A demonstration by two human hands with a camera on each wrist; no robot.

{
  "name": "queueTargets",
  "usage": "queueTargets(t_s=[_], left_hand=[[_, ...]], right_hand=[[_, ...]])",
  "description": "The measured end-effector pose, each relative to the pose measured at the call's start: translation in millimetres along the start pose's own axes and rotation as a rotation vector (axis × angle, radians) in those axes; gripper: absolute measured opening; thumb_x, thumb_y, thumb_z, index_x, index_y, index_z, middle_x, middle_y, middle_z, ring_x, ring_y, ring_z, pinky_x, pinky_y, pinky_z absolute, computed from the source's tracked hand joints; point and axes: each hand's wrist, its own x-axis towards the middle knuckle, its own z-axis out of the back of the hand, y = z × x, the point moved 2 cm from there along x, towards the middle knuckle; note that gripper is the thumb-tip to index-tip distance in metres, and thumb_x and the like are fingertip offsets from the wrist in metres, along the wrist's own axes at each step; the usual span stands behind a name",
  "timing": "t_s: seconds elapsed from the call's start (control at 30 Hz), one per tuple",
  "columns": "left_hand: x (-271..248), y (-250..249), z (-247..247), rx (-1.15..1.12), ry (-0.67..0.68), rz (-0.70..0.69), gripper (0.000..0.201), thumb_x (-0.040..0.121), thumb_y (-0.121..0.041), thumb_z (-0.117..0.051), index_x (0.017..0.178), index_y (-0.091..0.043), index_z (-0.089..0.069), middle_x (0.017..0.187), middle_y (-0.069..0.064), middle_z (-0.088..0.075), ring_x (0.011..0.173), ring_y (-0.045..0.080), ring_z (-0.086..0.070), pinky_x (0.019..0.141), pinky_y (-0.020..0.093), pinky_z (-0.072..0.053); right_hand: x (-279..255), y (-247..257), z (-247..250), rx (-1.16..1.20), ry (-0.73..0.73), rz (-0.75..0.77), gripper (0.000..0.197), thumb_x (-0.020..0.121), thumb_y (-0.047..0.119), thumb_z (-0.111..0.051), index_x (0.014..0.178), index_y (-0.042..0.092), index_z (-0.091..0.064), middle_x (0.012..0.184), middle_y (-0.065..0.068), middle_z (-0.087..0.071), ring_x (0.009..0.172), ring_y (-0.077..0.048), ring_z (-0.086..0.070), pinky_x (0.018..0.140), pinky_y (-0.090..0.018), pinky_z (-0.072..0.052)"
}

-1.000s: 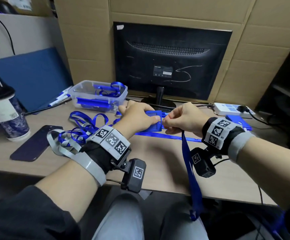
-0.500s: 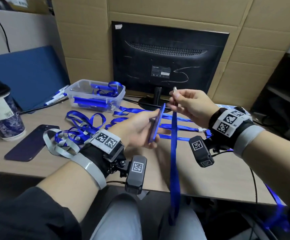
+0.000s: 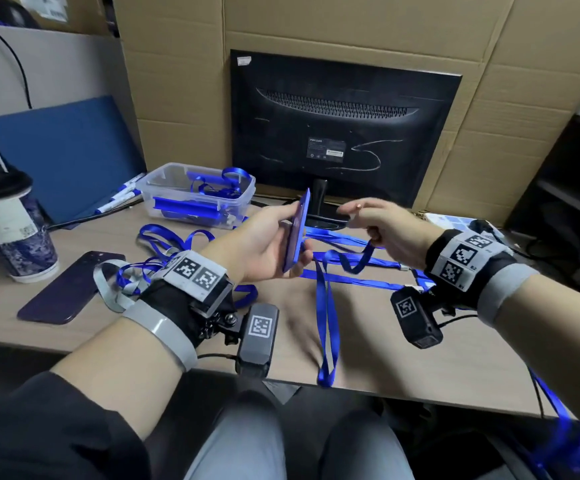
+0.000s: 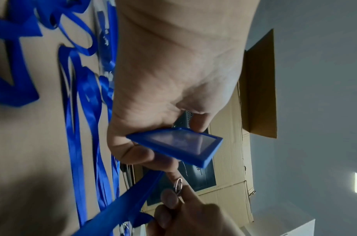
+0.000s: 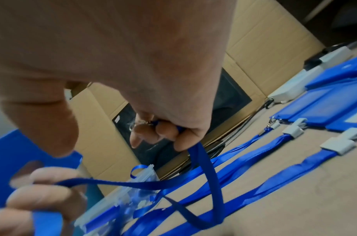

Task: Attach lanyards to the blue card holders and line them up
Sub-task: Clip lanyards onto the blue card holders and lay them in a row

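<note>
So that its top edge is offered to the clip, the card holder [image 3: 297, 233] is gripped edge-up in the left hand [image 3: 264, 247], while the lanyard [image 3: 324, 306] is pinched at its metal ring [image 4: 178, 186] by the right hand [image 3: 388, 230].

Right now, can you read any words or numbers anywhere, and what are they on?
No text reads clearly.
Monitor's back label: small white print, too blurred to read.
Paper cup: printed sticker with a square code, too small to read.
Right wristband: black-and-white square codes with tiny characters beside them, not legible.
Left wristband: square codes only, no words.
</note>
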Motion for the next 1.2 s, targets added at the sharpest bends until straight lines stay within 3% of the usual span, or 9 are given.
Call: queueTargets(t_s=[0.13, 0.2, 0.27, 0.47, 0.63, 0.77, 0.87, 1.07, 1.2], left_hand=[[-4, -5, 4, 0.036, -0.036, -0.038, 0.042, 0.105, -0.051, -0.048, 0.086, -0.014, -0.056, 0.068, 0.004, -0.058, 0.056, 0.016, -0.058, 0.050, 0.023, -0.049], [-5, -3, 5, 0.060, -0.036, -0.033, 0.042, 0.105, -0.050, -0.049, 0.084, -0.014, -0.058, 0.062, 0.001, -0.060, 0.050, 0.013, -0.058, 0.053, 0.024, -0.047], [-3, 1, 9, 0.110, -0.041, -0.013, 0.041, 0.105, -0.050, -0.050, 0.087, -0.015, -0.060, 0.060, 0.000, -0.063, 0.046, 0.013, -0.058, 0.053, 0.023, -0.045], [9, 11, 19, 0.118, -0.192, -0.010, 0.034, 0.100, -0.050, -0.059, 0.105, -0.017, -0.062, 0.076, 0.004, -0.069, 0.051, 0.018, -0.065, 0.050, 0.025, -0.050], [13, 13, 1, -0.075, 0.009, -0.038, 0.044, 0.102, -0.056, -0.047, 0.078, -0.019, -0.050, 0.102, 0.010, -0.075, 0.051, 0.020, -0.051, 0.059, 0.032, -0.046], [17, 23, -18, 0.008, 0.122, -0.003, 0.061, 0.105, -0.054, -0.038, 0.060, -0.018, -0.059, 0.094, 0.016, -0.076, 0.061, 0.024, -0.059, 0.068, 0.036, -0.047], [19, 22, -16, 0.024, 0.074, -0.006, 0.052, 0.104, -0.056, -0.041, 0.071, -0.018, -0.054, 0.076, 0.011, -0.064, 0.050, 0.019, -0.050, 0.059, 0.030, -0.044], [6, -2, -7, -0.108, 0.099, -0.132, 0.051, 0.105, -0.053, -0.037, 0.070, -0.019, -0.047, 0.069, 0.007, -0.053, 0.057, 0.020, -0.045, 0.064, 0.030, -0.041], [-4, -13, -2, -0.122, 0.168, -0.206, 0.052, 0.105, -0.053, -0.037, 0.069, -0.017, -0.047, 0.071, 0.008, -0.053, 0.067, 0.021, -0.044, 0.067, 0.029, -0.041]], right_hand=[[-8, -3, -16, -0.154, 0.219, -0.027, 0.060, 0.068, 0.004, -0.071, 0.127, 0.016, -0.063, 0.071, 0.009, -0.056, 0.072, -0.012, -0.047, 0.074, -0.033, -0.041], [-10, 1, -19, -0.194, 0.250, -0.003, 0.060, 0.075, -0.010, -0.068, 0.129, 0.014, -0.060, 0.074, 0.002, -0.045, 0.066, -0.011, -0.045, 0.064, -0.026, -0.043], [-10, 5, -21, -0.169, 0.251, 0.022, 0.057, 0.081, -0.020, -0.057, 0.129, 0.010, -0.059, 0.072, 0.001, -0.039, 0.060, -0.011, -0.041, 0.055, -0.021, -0.040], [-9, 26, -14, 0.198, 0.117, 0.233, 0.055, 0.080, -0.029, -0.046, 0.121, 0.004, -0.064, 0.065, -0.001, -0.043, 0.055, -0.019, -0.043, 0.058, -0.030, -0.039], [-4, 40, -9, 0.367, -0.025, 0.416, 0.050, 0.077, -0.023, -0.052, 0.117, 0.006, -0.062, 0.064, 0.001, -0.040, 0.056, -0.015, -0.043, 0.065, -0.031, -0.045], [-5, 35, -2, 0.195, -0.208, 0.462, 0.044, 0.076, -0.010, -0.062, 0.111, 0.016, -0.065, 0.069, 0.006, -0.036, 0.063, -0.011, -0.035, 0.069, -0.028, -0.041], [-10, 23, 7, -0.117, -0.304, 0.465, 0.043, 0.074, 0.003, -0.063, 0.112, 0.023, -0.062, 0.071, 0.012, -0.039, 0.062, -0.004, -0.037, 0.063, -0.020, -0.039], [-21, -4, -11, -0.194, 0.258, 0.151, 0.049, 0.072, 0.020, -0.065, 0.121, 0.020, -0.068, 0.079, 0.001, -0.055, 0.080, -0.014, -0.052, 0.077, -0.032, -0.045], [-35, -2, -38, -0.191, 0.588, 0.114, 0.019, 0.090, 0.035, -0.069, 0.108, 0.034, -0.072, 0.094, 0.018, -0.068, 0.091, -0.003, -0.062, 0.079, -0.014, -0.046]])
